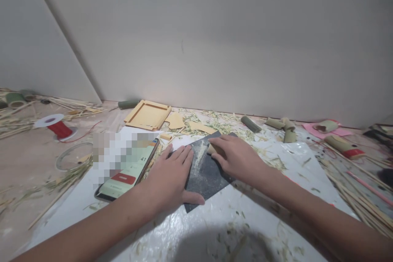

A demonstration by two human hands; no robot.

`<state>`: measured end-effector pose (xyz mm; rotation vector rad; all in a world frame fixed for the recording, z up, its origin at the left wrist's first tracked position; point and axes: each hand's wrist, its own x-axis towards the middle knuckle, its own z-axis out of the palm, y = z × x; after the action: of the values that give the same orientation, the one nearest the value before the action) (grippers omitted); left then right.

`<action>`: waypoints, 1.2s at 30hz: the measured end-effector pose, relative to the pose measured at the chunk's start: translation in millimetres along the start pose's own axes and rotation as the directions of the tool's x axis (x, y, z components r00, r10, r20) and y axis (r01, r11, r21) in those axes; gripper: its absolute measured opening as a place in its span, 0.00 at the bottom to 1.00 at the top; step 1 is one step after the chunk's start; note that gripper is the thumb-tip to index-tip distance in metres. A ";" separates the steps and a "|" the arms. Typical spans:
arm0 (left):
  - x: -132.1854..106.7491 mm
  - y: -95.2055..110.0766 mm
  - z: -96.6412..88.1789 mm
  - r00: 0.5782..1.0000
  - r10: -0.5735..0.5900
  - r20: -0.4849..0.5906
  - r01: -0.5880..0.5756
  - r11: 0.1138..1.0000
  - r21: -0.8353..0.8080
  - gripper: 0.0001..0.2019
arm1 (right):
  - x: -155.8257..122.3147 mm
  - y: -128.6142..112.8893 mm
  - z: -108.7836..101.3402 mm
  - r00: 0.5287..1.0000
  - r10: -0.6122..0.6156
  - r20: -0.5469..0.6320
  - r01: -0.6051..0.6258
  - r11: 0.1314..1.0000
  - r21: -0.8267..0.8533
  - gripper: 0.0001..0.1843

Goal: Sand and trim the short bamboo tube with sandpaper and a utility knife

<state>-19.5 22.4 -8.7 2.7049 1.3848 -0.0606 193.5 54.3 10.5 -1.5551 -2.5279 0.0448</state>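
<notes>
Head view: we noted left hand (167, 180) nearly flat, thumb spread from fingers, resting on left side of dark sheet (204, 180). Right hand (236, 153) pinched short bamboo piece (211, 149) between thumb and fingers, above sheet's upper half, beside pale dust (200, 153). We judged slip likeliest: if left palm eased, sheet could skid on glossy white covering (211, 229). Piece looked short; we thought fingertips could scrape sheet. Phone (138, 168) lay near left forearm; sideways drift could knock it.
</notes>
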 end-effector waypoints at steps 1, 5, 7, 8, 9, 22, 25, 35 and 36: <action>-0.1 -0.2 0.5 1.000 0.003 -0.007 -0.003 1.000 0.000 0.55 | -1.4 -0.8 0.6 1.000 0.000 -0.019 0.000 1.000 0.015 0.09; -0.8 -0.8 1.1 1.000 0.011 -0.014 -0.011 1.000 -0.006 0.55 | -5.7 -3.5 2.3 0.997 0.047 -0.058 -0.041 0.995 0.087 0.16; -1.1 -0.8 1.2 1.000 0.013 -0.019 -0.013 1.000 -0.006 0.55 | -5.8 -3.4 1.8 0.997 0.053 -0.057 -0.047 0.994 0.098 0.14; -1.3 -0.8 1.2 1.000 0.013 -0.024 -0.013 1.000 -0.005 0.54 | -5.7 -3.2 1.3 0.997 0.044 -0.066 -0.038 0.995 0.090 0.13; -1.4 -0.7 1.2 0.999 0.013 -0.030 -0.013 1.000 -0.004 0.54 | -5.6 -3.0 0.6 0.996 0.031 -0.083 -0.025 0.997 0.080 0.13; -1.2 0.3 0.4 1.000 -0.005 -0.018 0.005 1.000 -0.012 0.55 | -12.6 -11.1 4.2 0.999 0.037 -0.035 -0.038 0.999 -0.036 0.08; -2.1 0.8 -0.5 1.000 -0.001 -0.012 0.001 1.000 -0.005 0.53 | -20.6 -23.2 7.3 0.997 -0.073 -0.013 0.074 0.996 0.046 0.09; -1.5 3.0 -5.4 1.000 -0.017 -0.008 0.017 1.000 0.017 0.53 | -10.9 -24.6 0.5 0.998 -0.056 0.014 0.056 0.998 0.000 0.11; -1.4 3.4 -6.0 1.000 -0.026 -0.009 0.026 0.999 0.021 0.53 | -9.9 -21.8 0.6 1.000 0.021 -0.012 -0.022 0.999 -0.041 0.13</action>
<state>-17.6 19.9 -2.4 2.7072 1.4303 -0.0664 178.5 35.6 11.2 -1.5929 -2.5188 -0.0129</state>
